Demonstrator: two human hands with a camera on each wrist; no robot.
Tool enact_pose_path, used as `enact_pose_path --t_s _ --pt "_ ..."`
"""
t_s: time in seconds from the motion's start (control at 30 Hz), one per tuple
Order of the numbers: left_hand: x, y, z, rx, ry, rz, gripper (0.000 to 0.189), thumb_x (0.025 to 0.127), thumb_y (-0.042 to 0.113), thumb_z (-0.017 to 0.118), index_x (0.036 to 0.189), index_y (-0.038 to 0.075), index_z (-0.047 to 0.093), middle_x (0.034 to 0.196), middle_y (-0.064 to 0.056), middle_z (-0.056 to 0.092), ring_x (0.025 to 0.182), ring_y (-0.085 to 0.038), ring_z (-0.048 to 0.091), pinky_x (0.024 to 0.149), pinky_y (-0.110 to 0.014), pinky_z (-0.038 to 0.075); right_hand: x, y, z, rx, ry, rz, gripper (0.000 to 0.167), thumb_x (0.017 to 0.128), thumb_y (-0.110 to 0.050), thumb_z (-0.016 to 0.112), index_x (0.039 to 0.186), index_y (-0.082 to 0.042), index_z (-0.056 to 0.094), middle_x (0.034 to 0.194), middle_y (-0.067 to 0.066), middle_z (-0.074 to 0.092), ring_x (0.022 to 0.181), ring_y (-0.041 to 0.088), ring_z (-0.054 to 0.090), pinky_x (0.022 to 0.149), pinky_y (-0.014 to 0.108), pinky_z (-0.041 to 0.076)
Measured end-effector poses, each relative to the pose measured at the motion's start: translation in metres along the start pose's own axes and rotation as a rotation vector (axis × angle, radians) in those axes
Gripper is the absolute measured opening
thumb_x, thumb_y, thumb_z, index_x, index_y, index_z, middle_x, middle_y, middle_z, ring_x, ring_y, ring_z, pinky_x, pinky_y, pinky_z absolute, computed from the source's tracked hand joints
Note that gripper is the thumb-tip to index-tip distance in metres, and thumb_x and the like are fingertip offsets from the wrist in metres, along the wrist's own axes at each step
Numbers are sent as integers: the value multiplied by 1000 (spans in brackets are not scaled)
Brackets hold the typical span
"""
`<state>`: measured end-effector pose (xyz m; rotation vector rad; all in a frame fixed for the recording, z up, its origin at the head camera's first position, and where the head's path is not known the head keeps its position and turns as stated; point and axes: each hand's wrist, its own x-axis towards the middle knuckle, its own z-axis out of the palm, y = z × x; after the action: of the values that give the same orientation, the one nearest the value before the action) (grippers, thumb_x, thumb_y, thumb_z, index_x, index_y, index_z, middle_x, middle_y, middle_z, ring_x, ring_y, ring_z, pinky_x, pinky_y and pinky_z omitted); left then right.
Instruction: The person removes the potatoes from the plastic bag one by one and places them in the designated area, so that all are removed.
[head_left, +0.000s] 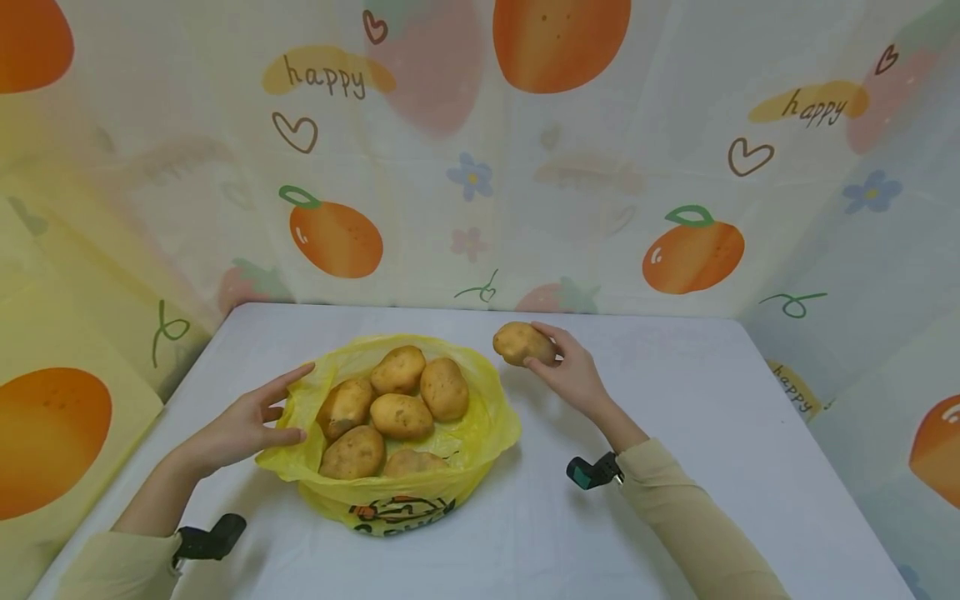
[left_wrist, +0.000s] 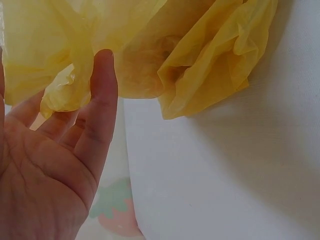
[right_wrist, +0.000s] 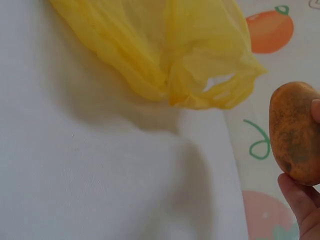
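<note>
A yellow plastic bag [head_left: 491, 417] stands on the table with its mouth spread wide, several potatoes [head_left: 402, 417] lying inside. At the bag's left rim is my left hand [head_left: 243, 421], thumb and forefinger spread apart and fairly straight against the plastic. The left wrist view shows the fingers [left_wrist: 102, 95] touching the thin yellow film [left_wrist: 45, 45]. My right hand [head_left: 573, 375] grips a single potato [head_left: 519, 343] between thumb and fingers, raised to the right of the bag. Dark smudges mark that potato [right_wrist: 295, 132] in the right wrist view.
A white cloth covers the table [head_left: 660, 400]. Behind and on both sides hangs a curtain [head_left: 570, 242] printed with fruit, hearts and flowers. Each wrist carries a small black camera, such as the one on the right [head_left: 592, 472].
</note>
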<state>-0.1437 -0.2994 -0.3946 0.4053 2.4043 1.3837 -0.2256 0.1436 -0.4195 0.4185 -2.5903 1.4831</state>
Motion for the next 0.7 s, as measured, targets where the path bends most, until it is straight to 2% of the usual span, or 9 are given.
enact_pose_path --t_s 0.47,0.7 --pt "0 4 1 -8 -1 9 86 83 17 68 149 25 14 152 -16 12 120 -52 38 74 -32 52 6 23 -1 -70 48 59 56 82 -22 70 132 -10 48 132 12 49 115 29 51 83 40 49" --pt "0 4 0 0 1 8 86 83 18 69 149 24 14 152 -16 13 121 -53 37 74 -31 51 12 35 -4 -106 95 102 56 82 -23 70 132 -10 48 130 14 49 112 27 50 86 41 45"
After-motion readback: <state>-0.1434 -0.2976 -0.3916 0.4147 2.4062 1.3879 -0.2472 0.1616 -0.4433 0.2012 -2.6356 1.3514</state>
